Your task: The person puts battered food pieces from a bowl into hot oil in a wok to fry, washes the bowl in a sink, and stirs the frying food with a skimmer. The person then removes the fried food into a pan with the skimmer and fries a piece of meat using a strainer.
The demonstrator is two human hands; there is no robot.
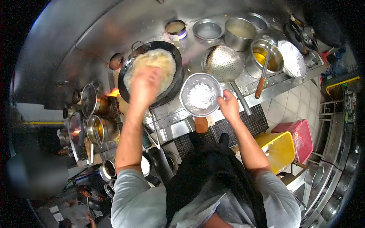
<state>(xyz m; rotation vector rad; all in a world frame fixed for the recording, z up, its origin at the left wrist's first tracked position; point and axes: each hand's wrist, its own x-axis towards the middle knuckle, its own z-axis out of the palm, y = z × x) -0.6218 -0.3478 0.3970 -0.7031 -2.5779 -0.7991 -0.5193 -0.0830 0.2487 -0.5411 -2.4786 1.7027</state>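
My right hand (229,105) grips the right rim of a metal bowl (201,95) with white powder (200,95) in it. Over a large black wok (176,81) on the left is my left hand (145,83), blurred by motion, so its fingers and anything in them cannot be made out. Pale, foaming oil (155,60) fills the wok, and an orange flame (113,92) shows at its left side. Just beyond the bowl lies a perforated strainer (222,64) with a long handle.
Behind stand a tin (176,30), a shallow metal bowl (208,29) and a deep pot (240,34). Right of the strainer are a pot of yellow oil (264,57) with a ladle and a basin of white powder (292,59). Yellow (277,152) and red (303,140) bins stand at lower right.
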